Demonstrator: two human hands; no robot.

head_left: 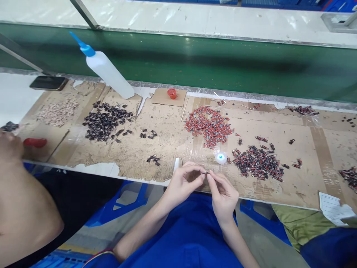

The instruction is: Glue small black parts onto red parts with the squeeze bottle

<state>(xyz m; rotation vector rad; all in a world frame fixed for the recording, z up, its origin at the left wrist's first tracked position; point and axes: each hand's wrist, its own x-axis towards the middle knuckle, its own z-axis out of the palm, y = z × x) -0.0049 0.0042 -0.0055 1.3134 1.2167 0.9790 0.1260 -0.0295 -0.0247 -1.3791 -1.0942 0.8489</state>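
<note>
At the front edge of the cardboard-covered bench, my left hand (185, 181) and my right hand (223, 191) meet. Their fingertips pinch one small dark part (205, 173) between them; its details are too small to make out. Just beyond my hands lies a small white round item with a blue centre (221, 158). A heap of small red parts (208, 124) is straight ahead. To the right sits a heap of mixed black and red parts (258, 162). Several loose black pieces (154, 160) rest left of my left hand.
A black heap (104, 121) and a pale heap (58, 112) lie left, near a white bottle with blue nozzle (110, 74). A red cup (172, 93) stands at the back. A co-worker's arm (22, 201) is at far left, near a phone (48, 83). Another person sits right.
</note>
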